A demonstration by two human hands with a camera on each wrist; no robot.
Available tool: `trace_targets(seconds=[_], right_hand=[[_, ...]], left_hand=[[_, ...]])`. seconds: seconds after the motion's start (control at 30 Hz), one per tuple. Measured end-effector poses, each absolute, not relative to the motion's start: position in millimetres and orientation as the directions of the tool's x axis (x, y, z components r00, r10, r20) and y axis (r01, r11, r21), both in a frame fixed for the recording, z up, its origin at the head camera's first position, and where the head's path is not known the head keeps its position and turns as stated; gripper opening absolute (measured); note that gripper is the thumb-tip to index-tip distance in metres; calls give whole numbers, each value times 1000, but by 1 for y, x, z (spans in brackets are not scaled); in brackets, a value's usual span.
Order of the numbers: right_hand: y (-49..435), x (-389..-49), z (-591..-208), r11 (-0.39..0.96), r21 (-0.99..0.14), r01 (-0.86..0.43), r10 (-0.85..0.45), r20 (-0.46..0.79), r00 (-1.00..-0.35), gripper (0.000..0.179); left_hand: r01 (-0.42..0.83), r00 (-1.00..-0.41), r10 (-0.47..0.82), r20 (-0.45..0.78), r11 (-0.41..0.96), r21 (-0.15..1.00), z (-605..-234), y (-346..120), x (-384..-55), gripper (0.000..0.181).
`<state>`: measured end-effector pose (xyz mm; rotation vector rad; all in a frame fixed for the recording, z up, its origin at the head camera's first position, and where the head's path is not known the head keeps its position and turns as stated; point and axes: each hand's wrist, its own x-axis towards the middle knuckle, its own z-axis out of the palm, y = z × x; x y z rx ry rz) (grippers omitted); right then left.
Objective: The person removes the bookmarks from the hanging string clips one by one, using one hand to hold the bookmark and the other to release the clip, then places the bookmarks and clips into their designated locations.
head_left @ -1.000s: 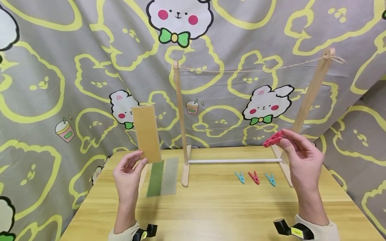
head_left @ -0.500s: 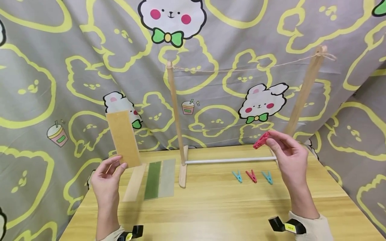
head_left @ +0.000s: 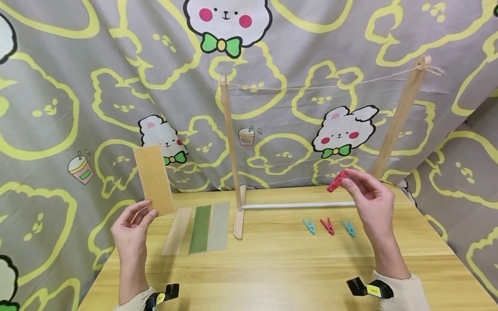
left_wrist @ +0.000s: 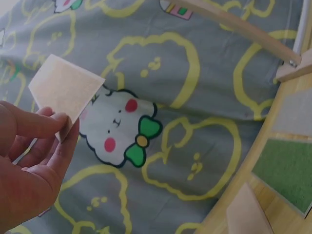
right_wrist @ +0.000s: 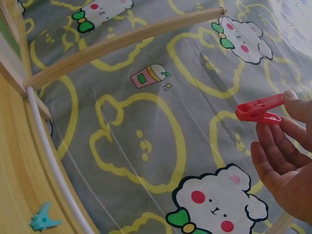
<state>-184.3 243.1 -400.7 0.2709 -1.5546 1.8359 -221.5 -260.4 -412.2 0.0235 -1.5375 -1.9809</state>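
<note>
My left hand (head_left: 132, 229) pinches the lower edge of a tan rectangular card (head_left: 154, 179) between thumb and fingers, holding it upright above the left of the table. In the left wrist view the same card (left_wrist: 66, 87) appears tilted and foreshortened. On the right, my right hand (head_left: 371, 198) grips a red clothespin (head_left: 336, 182) by its handle end, in the air in front of the rack's right post. The right wrist view shows that clothespin (right_wrist: 258, 108) between thumb and fingers, its nose pointing left.
A wooden rack (head_left: 231, 147) with a string (head_left: 311, 87) across its top and a white bar (head_left: 295, 206) below stands at the back. Beige (head_left: 177, 231), green (head_left: 200, 229) and grey (head_left: 219, 226) strips lie left. Blue (head_left: 309, 226) and red (head_left: 327, 226) clothespins lie right.
My left hand has moved left with the tan card, uncovering the beige strip. My right hand has shifted slightly left with the red clothespin. The head view has swayed a little.
</note>
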Motion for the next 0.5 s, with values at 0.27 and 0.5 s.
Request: trace_targets(seconds=[0.27, 0.5], right_hand=[[241, -190, -406, -32, -806, -590, 382, 536, -753, 28], [238, -191, -411, 19, -850, -527, 394, 491, -777, 27]], left_hand=[[406, -810, -492, 318, -81, 910, -418, -270, -222, 28], [379, -806, -503, 313, -33, 925, -425, -279, -225, 28]])
